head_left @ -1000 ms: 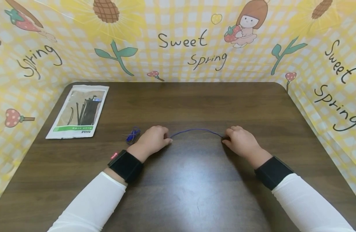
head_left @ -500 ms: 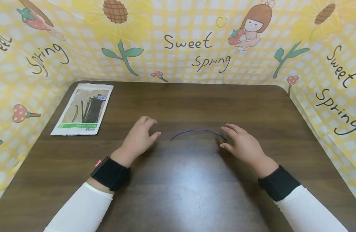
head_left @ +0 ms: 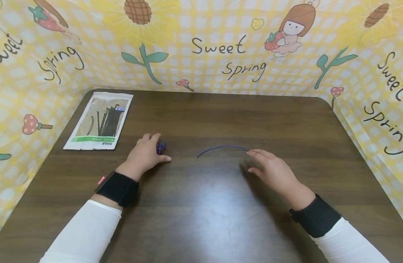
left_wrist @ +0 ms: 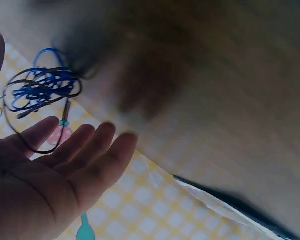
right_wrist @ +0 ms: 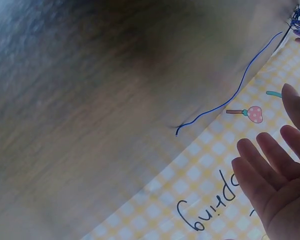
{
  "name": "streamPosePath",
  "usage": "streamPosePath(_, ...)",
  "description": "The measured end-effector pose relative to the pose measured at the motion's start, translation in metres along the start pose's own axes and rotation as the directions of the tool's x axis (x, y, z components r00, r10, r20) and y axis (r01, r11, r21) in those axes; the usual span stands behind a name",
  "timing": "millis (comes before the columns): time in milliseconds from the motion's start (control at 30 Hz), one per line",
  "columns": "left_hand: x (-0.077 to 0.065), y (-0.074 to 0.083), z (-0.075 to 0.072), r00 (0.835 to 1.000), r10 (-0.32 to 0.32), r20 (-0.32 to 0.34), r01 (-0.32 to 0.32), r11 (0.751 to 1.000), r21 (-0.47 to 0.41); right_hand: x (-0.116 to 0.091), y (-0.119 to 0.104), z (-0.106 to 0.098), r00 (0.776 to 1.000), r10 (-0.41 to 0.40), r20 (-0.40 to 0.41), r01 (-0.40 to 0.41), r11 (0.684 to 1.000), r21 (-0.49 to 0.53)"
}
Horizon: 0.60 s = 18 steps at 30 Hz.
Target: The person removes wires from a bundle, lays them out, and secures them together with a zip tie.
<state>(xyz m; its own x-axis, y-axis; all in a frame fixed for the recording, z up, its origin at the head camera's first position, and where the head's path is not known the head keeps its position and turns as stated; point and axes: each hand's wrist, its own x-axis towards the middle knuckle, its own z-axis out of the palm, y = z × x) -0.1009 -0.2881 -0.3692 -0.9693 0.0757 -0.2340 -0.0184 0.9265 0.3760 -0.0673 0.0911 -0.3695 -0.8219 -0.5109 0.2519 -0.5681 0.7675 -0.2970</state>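
Observation:
A tangled bundle of blue cord (head_left: 161, 147) lies on the dark wooden table, left of its middle. My left hand (head_left: 142, 155) is spread around it, thumb at the near side and fingertips at the far side. In the left wrist view, the bundle (left_wrist: 44, 90) sits between thumb and fingers with a darker loop hanging out. A separate short piece of blue cord (head_left: 221, 147) lies in a shallow arc at the table's middle. Over its right end hovers my right hand (head_left: 274, 168), fingers loosely extended. The right wrist view shows the cord piece (right_wrist: 240, 85) apart from the fingers.
A white packet (head_left: 96, 122) with a clear window, dark thin strips inside and a green band lies at the back left of the table (head_left: 221, 113). A yellow checked cloth (head_left: 208, 80) with printed drawings encloses the back and sides.
Both hands released the short cord, which stays on the table. My left hand moved left to the blue bundle and opened around it. My right hand loosened and stayed near the cord's right end.

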Motion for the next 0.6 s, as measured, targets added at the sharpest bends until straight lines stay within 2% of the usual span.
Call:
streamPosePath(200, 0.008, -0.004, 0.003, 1.000, 0.016, 0.016, -0.017, 0.998, 0.068, 0.000, 0.003, 0.004, 1.000, 0.010, 0.002, -0.010, 1.000, 0.002)
streamPosePath(600, 0.013, 0.001, 0.003, 0.998, 0.068, 0.004, -0.068, 0.992, 0.107, 0.000, 0.008, 0.007, 1.000, 0.015, 0.003, -0.015, 1.000, 0.007)
